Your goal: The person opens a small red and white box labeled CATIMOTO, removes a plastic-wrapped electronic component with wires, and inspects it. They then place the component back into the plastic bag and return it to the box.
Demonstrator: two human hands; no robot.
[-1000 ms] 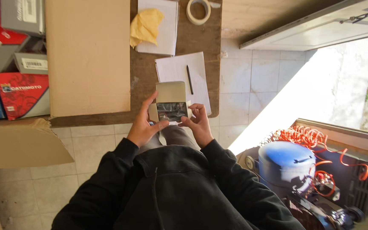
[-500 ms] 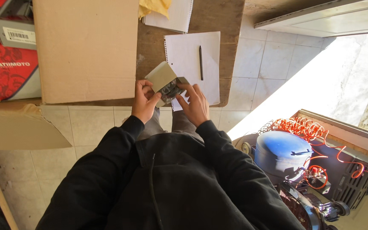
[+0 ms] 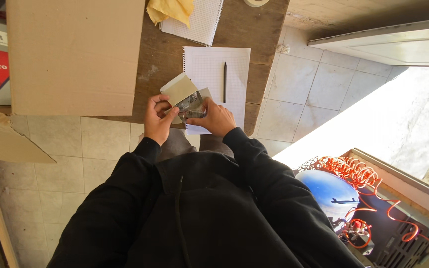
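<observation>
Near the middle of the frame, just above the dark jacket (image 3: 199,213), both hands meet over the edge of the wooden table (image 3: 162,59). Left hand (image 3: 157,119) is curled around the small cardboard box (image 3: 178,91), fingers closed on its lower side. Right hand (image 3: 217,119) pinches a clear plastic packet (image 3: 192,105) coming out of that box (its contents are too small to tell). Just above lie a squared notepad (image 3: 207,67) with a pen (image 3: 225,82). At the upper left sits a big cardboard carton (image 3: 75,54).
</observation>
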